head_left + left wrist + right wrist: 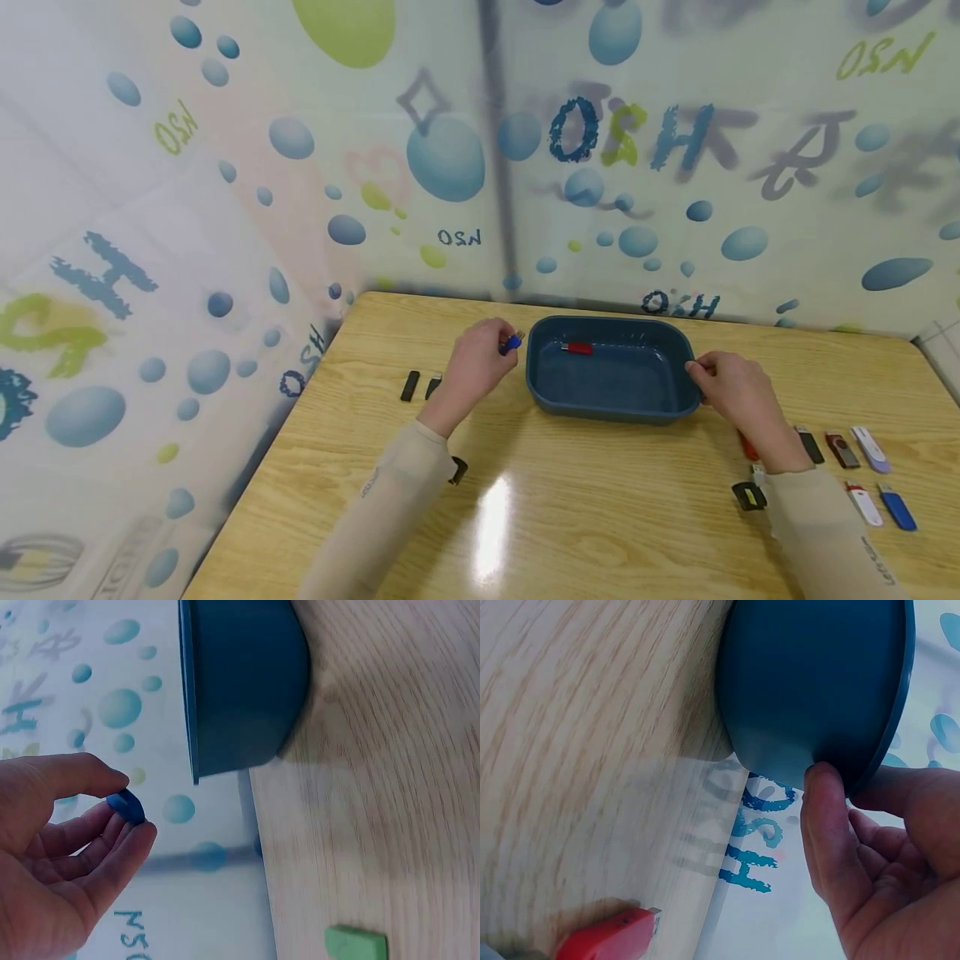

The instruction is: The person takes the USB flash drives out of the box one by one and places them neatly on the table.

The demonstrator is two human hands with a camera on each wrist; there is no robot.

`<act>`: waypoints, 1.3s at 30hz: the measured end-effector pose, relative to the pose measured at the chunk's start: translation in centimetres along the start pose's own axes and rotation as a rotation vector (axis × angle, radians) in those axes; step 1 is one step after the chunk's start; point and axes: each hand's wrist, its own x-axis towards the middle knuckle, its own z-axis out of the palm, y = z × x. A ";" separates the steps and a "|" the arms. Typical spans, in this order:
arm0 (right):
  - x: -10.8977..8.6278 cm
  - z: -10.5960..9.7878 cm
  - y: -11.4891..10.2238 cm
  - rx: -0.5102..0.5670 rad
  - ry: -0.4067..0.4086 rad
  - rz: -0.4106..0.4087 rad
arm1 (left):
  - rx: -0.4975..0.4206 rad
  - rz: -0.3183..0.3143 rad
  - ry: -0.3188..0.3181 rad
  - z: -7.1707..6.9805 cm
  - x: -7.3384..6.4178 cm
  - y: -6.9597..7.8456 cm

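Note:
My left hand (474,364) pinches a blue USB stick (513,342) between thumb and fingers, its metal plug pointing up and right. It hovers just left of a dark blue tray (607,411), apart from the wall. Inside the tray a red USB stick (577,348) lies near the back left. On the opposite side, my right hand (738,396) grips the tray's right rim, thumb and fingers on either side of the wall. In the left wrist view the blue USB stick (126,805) shows between the fingertips, largely covered.
Two black sticks, one of them (409,386) in full view, lie left of my left hand. Several USB sticks, including a blue one (897,507) and a white one (864,503), lie at the right. A green block (356,943) shows in the left wrist view. Patterned curtain (450,250) backs the table.

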 end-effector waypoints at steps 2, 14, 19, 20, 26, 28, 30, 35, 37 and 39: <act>0.0 0.0 0.0 0.000 0.001 0.001 | -0.015 -0.018 0.007 -0.4 -0.2 -0.7; 0.0 -0.1 -0.1 -0.007 -0.003 0.015 | -0.065 -0.157 0.048 -2.4 -1.4 -5.2; -0.1 -0.1 0.0 -0.007 -0.005 0.007 | -0.056 -0.210 0.033 -2.9 -2.0 -6.7; -0.1 -0.1 0.0 -0.006 -0.005 0.006 | -0.052 -0.219 0.030 -3.0 -2.1 -7.0; -0.1 -0.2 0.0 0.000 -0.006 0.003 | -0.018 -0.261 0.028 -3.5 -2.9 -9.0; -0.1 -0.2 0.0 0.001 -0.006 0.004 | -0.004 -0.274 0.030 -3.7 -3.1 -9.6; -0.1 -0.2 0.0 0.001 -0.005 0.005 | 0.011 -0.285 0.029 -4.0 -3.3 -10.2; 0.0 0.0 0.1 0.004 -0.010 0.010 | 0.044 -0.326 0.011 -4.4 -4.0 -11.9; 0.0 0.0 0.1 0.006 -0.013 0.013 | 0.053 -0.350 -0.002 -4.5 -4.2 -12.6; 0.0 0.0 0.1 0.008 -0.015 0.013 | 0.058 -0.375 -0.011 -4.6 -4.4 -13.3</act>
